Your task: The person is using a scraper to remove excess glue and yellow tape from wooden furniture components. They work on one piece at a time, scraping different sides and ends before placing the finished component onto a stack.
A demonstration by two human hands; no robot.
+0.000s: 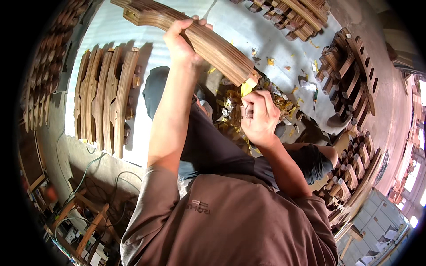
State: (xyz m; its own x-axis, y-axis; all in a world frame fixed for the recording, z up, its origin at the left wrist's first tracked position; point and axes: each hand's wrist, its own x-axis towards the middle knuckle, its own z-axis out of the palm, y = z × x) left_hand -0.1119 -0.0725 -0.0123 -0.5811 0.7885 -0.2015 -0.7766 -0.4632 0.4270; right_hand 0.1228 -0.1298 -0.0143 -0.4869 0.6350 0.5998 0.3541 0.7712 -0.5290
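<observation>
My left hand [181, 44] is wrapped round a long, shaped brown wooden furniture part [222, 53], which slants from the upper left down to the middle. At the part's lower right end, a yellow strip that looks like tape [246, 88] hangs off the wood. My right hand [262, 116] is closed with the strip at its thumb and fingertips. Beneath the hands, between my legs, lies a heap of crumpled yellow, white and brown scraps [230, 99].
Similar wooden parts [106, 97] lie in a row on the white surface [146, 51] at left. More are stacked at the top right [293, 17] and right [350, 66]. A slim hand tool [315, 99] lies right of the scraps. Cables [88, 164] trail on the left floor.
</observation>
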